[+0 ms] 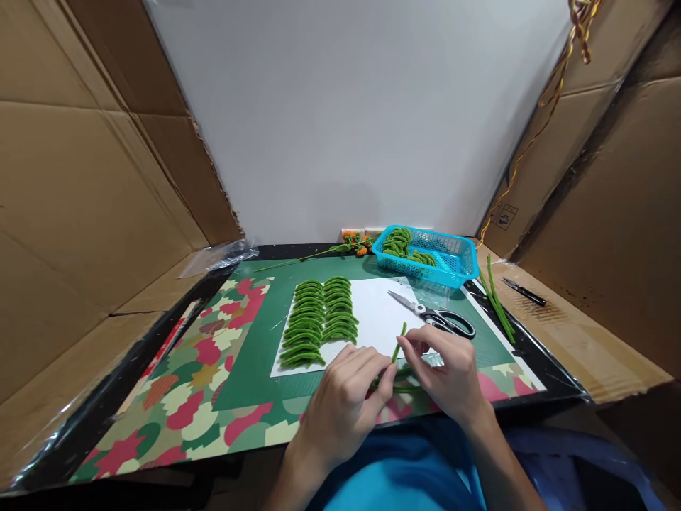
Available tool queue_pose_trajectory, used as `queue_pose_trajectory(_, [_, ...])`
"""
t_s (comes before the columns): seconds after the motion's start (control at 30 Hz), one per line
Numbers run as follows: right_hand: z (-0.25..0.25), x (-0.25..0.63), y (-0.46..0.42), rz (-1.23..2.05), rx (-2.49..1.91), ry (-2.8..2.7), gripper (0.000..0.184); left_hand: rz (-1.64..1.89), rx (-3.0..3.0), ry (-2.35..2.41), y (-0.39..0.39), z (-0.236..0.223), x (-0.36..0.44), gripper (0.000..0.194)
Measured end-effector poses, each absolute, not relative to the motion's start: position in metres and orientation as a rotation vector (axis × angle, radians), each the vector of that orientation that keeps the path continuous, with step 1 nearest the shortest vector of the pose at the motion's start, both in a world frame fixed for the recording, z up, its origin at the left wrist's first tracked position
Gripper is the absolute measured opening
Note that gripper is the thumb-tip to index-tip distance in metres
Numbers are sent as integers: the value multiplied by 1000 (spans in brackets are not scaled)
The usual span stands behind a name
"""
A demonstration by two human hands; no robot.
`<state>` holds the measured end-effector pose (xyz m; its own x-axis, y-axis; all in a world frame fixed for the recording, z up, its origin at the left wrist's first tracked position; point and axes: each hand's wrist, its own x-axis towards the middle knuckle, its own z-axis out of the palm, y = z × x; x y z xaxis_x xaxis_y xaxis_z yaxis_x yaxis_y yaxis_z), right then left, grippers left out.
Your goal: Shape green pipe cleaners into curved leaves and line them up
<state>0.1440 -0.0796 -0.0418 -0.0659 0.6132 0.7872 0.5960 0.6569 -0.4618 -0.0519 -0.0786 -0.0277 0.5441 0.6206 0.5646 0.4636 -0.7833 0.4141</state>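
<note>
A short green pipe cleaner stands tilted between my two hands, its tip poking up. My left hand pinches its lower end between thumb and fingers. My right hand is closed with thumb and fingertips at its upper part. More green pipe cleaner lengths lie below and behind the hands, partly hidden. Ahead, curved green pipe cleaner pieces are stacked in two columns on a white sheet. Scissors with black-and-grey handles lie partly open just beyond my right hand.
A blue plastic basket at the back right holds more curved green pieces. Beside it lies a green stem with orange buds. Long green stems and a craft knife lie right. Cardboard walls flank the table.
</note>
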Motion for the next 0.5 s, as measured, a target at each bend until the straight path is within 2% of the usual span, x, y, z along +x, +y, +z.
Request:
queue_pose_trajectory(0.1, [-42, 144, -80, 38, -931, -1749, 8, 1072, 2534, 944, -78, -27, -52, 18])
queue_pose_trajectory(0.2, [-42, 144, -82, 46, -908, -1811, 15, 1067, 2502, 982, -79, -27, -53, 21])
queue_pose_trajectory(0.5, [-42, 145, -82, 55, -890, -1897, 20, 1157, 2444, 983, -80, -27, -54, 21])
